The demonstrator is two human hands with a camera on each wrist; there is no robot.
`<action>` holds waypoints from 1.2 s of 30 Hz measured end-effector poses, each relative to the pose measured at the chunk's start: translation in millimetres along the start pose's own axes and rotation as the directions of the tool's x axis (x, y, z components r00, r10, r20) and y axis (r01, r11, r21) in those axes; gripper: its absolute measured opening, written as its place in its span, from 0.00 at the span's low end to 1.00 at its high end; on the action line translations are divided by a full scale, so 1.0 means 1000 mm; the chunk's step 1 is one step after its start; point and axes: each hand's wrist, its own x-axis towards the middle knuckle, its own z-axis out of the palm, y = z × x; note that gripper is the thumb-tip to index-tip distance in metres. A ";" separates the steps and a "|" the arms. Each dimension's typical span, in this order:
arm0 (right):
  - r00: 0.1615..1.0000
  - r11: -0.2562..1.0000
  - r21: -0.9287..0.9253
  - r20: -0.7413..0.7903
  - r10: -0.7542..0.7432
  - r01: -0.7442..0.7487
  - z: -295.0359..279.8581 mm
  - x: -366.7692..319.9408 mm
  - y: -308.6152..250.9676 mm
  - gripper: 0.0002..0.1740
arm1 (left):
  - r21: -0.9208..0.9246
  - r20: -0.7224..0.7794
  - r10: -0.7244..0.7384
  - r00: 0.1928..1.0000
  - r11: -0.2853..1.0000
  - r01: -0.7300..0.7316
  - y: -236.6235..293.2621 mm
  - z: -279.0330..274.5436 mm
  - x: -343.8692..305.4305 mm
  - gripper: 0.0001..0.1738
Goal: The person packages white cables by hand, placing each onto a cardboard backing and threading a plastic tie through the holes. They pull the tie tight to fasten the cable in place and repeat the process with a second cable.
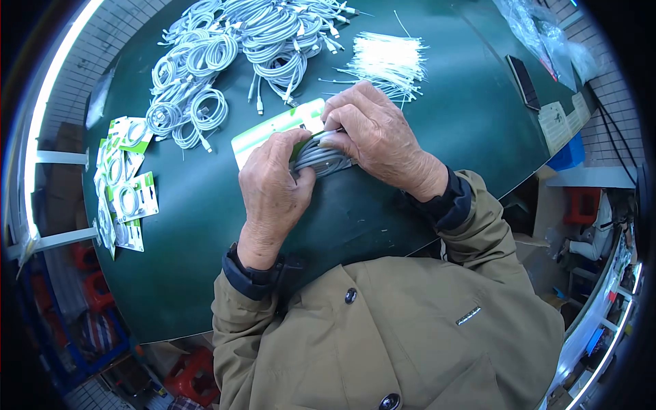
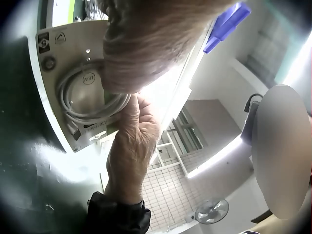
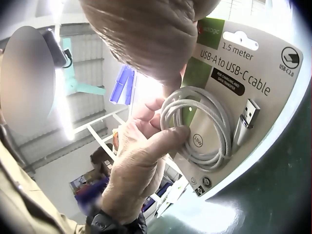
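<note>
A white and green printed card lettered "USB-A to USB-C cable" is held up above the table, with a coiled grey-white USB cable against its front. My left hand grips card and coil together, its thumb pressing on the coil. At the opposite edge my right hand pinches the coil and card between thumb and curled index finger. In the right wrist view, the cable's USB-A plug lies flat on the card. The knuckles of the right hand hide part of the coil.
Loose coiled cables are heaped at the back of the dark green table. White cable ties lie in a bundle beside them. Several carded cables are stacked at the left. A phone and plastic bags sit back right.
</note>
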 end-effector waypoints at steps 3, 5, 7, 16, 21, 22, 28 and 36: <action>0.999 0.999 -0.042 0.041 0.026 -0.025 0.002 -0.004 0.000 0.15 | 0.003 -0.012 -0.017 1.000 1.000 0.017 -0.002 0.002 -0.001 0.23; 0.998 0.997 -0.066 0.057 0.035 -0.031 0.003 -0.005 0.001 0.15 | 0.012 -0.023 -0.022 0.999 1.000 0.022 -0.004 0.003 -0.002 0.23; 0.997 0.993 -0.109 0.061 0.056 -0.049 0.004 -0.005 0.001 0.14 | 0.020 -0.034 -0.025 0.999 0.999 0.026 -0.005 0.003 -0.003 0.22; 0.984 0.983 0.065 0.065 0.165 -0.169 0.003 -0.011 0.008 0.14 | 0.134 -0.022 0.159 0.987 0.979 -0.155 -0.010 -0.004 0.001 0.16; 0.995 0.988 0.115 -0.007 0.101 -0.100 0.006 -0.011 0.010 0.13 | 0.208 0.026 0.138 0.990 0.968 -0.140 0.006 -0.012 0.004 0.18; 0.995 0.988 0.119 -0.002 0.103 -0.102 0.005 -0.011 0.010 0.13 | 0.195 0.032 0.117 0.993 0.973 -0.121 0.006 -0.011 0.003 0.18; 0.996 0.980 0.180 0.008 0.087 -0.087 0.002 -0.011 0.009 0.11 | 0.113 -0.112 0.235 0.965 0.968 -0.223 -0.011 0.001 -0.007 0.16; 0.998 0.982 0.178 0.017 0.056 -0.058 0.001 -0.009 0.008 0.11 | 0.109 -0.132 0.276 0.952 0.959 -0.263 -0.014 0.002 -0.008 0.16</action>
